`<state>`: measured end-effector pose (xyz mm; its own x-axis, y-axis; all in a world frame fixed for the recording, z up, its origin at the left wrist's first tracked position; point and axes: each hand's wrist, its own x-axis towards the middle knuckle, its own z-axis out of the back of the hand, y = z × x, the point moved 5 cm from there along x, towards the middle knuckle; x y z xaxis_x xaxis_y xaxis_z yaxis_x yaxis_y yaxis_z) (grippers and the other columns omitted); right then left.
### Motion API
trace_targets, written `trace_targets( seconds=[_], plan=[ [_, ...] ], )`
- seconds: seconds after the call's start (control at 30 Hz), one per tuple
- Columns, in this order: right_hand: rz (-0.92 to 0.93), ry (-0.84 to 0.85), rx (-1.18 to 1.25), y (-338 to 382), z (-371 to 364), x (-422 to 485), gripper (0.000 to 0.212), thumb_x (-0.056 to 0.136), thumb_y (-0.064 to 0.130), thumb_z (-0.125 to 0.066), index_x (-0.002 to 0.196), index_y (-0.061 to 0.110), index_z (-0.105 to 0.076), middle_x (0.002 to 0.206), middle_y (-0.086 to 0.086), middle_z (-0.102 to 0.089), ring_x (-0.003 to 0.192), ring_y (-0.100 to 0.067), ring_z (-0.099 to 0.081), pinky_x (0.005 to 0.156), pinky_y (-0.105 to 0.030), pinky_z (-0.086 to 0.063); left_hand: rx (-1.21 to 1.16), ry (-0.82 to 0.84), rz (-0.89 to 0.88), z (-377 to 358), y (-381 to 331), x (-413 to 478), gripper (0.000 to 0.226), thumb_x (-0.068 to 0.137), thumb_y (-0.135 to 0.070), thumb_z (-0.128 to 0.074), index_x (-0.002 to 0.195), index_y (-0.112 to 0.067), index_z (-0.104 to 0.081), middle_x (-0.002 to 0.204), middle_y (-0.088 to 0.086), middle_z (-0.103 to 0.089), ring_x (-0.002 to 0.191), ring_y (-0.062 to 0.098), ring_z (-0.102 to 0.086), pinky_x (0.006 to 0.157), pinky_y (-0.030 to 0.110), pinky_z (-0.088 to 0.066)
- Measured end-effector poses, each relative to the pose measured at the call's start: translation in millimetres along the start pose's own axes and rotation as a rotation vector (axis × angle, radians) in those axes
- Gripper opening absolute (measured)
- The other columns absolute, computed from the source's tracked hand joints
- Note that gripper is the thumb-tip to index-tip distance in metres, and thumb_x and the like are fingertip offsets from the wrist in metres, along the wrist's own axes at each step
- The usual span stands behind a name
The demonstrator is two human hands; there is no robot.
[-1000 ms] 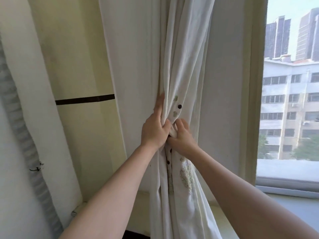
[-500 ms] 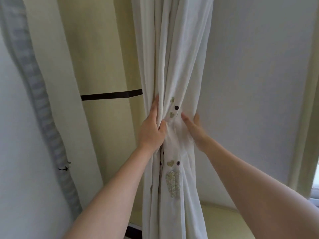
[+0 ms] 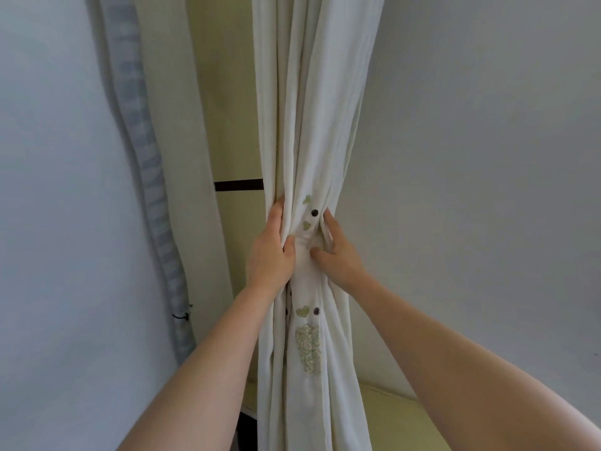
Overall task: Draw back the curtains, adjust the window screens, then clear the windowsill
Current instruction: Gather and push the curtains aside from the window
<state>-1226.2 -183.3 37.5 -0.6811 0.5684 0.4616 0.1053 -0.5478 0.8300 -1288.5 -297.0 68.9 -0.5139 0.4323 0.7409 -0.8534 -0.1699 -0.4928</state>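
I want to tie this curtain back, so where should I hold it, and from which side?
Grip the curtain at its narrowest gathered point, where the left hand and right hand meet. Come from both sides; the folds bunch tightest there and fan out above and below.

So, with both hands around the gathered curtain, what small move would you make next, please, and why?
Probably cinch the bundle tighter and slide it a little further toward the corner. The left hand grips the curtain from one side, the right hand presses its fingers in from the other, and the folds are already bunched at that height. No tie-back is visible, so fastening cannot be judged.
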Motion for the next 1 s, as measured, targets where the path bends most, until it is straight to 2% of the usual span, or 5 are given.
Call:
trace_targets(
  seconds=[0.17, 0.37, 0.6, 0.73, 1.0],
  plan=[
    [-0.039, 0.055, -0.123, 0, -27, 7, 0.069, 0.089, 0.007, -0.044, 0.148, 0.032, -0.018, 0.145, -0.001, -0.026, 0.120, -0.014, -0.040, 0.099, -0.023, -0.032, 0.026, -0.019, 0.036, 18, 29, 7, 0.063, 0.094, -0.010, -0.045, 0.147, -0.025, -0.013, 0.123, 0.010, -0.059, 0.099, 0.032, -0.061, 0.083, 0.034, -0.047],
    [0.003, 0.056, -0.314, 12, -52, 9, 0.068, 0.089, 0.016, -0.044, 0.149, 0.024, -0.014, 0.147, -0.002, -0.021, 0.135, -0.026, -0.028, 0.109, -0.050, -0.029, 0.048, -0.058, 0.039, 24, 39, 10, 0.062, 0.095, -0.011, -0.042, 0.146, -0.028, -0.011, 0.121, 0.010, -0.060, 0.096, 0.030, -0.062, 0.080, 0.038, -0.050],
    [0.058, -0.086, -0.359, 1, -19, 0, 0.056, 0.093, 0.038, -0.044, 0.145, 0.019, -0.030, 0.155, 0.001, -0.026, 0.142, -0.021, -0.024, 0.112, -0.047, -0.025, 0.187, -0.200, -0.073, 11, 17, -7, 0.085, 0.088, -0.012, -0.060, 0.144, -0.036, -0.001, 0.153, 0.022, 0.003, 0.134, 0.029, -0.029, 0.098, 0.041, -0.041],
    [-0.007, -0.167, -0.256, -13, 16, -14, 0.041, 0.093, 0.029, -0.050, 0.127, 0.008, -0.040, 0.135, -0.007, -0.046, 0.113, -0.025, -0.054, 0.093, -0.036, -0.044, 0.491, -0.239, -0.392, -18, -29, -18, 0.068, 0.080, -0.008, -0.057, 0.138, -0.031, -0.031, 0.152, 0.006, -0.008, 0.141, 0.027, -0.005, 0.113, 0.049, 0.011],
    [-0.102, -0.202, -0.513, -58, 137, -92, 0.029, 0.094, 0.017, -0.048, 0.122, 0.011, -0.045, 0.128, -0.006, -0.054, 0.107, -0.027, -0.057, 0.089, -0.038, -0.046, 0.700, -0.098, -0.713, -87, -107, -65, 0.025, 0.067, 0.002, -0.063, 0.088, -0.011, -0.066, 0.138, 0.011, -0.050, 0.137, 0.026, -0.020, 0.113, 0.046, 0.009]
  ],
)
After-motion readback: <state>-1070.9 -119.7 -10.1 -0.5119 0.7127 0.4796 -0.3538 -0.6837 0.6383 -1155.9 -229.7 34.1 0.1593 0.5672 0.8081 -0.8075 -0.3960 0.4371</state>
